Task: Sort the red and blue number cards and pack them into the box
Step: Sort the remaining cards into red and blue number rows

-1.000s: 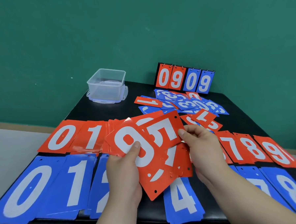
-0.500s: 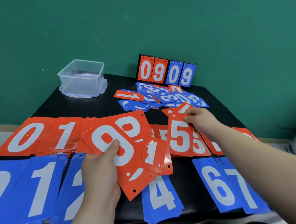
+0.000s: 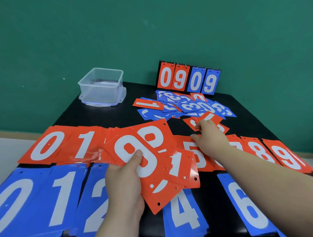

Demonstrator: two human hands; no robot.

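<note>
- The left hand (image 3: pixel 125 189) is gripping a fan of red cards (image 3: pixel 182 169). Its thumb is pressing flat on the white 9 of the top card, and its fingers are lying hidden beneath.
- The right hand (image 3: pixel 210 136) is reaching over the red 5 pile (image 3: pixel 188 145) with its fingers curling. Their tips are meeting the edge of a small red card (image 3: pixel 209 116); I cannot tell whether they are pinching it or only touching it.
- The cards are showing as thin, glossy rectangles with bold white numerals and punched holes along one short edge. The held ones are catching glare.
- The red row (image 3: pixel 44 147) is lying across the middle of the black table (image 3: pixel 115 117), reading 0, 1, then 5, 8, 9.
- The blue row (image 3: pixel 64 201) is lying nearer the person, showing 0, 1, 2, 4, 6.
- The clear box (image 3: pixel 100 90), see-through plastic with rounded corners, is standing open-topped at the far left corner. It is sitting on a flat, clip-edged lid (image 3: pixel 104 104).
- A heap of small cards (image 3: pixel 184 104), red and blue mixed, is sprawling in front of the scoreboard stand (image 3: pixel 188 78). The stand is reading 0909 at the far edge, against the green wall (image 3: pixel 147 28).
- Bare tabletop is showing between the box and the heap, and again between the blue 4 and the blue 6.
- The blue stacks are reaching the near edge, and the red 9 is lying at the right edge.
</note>
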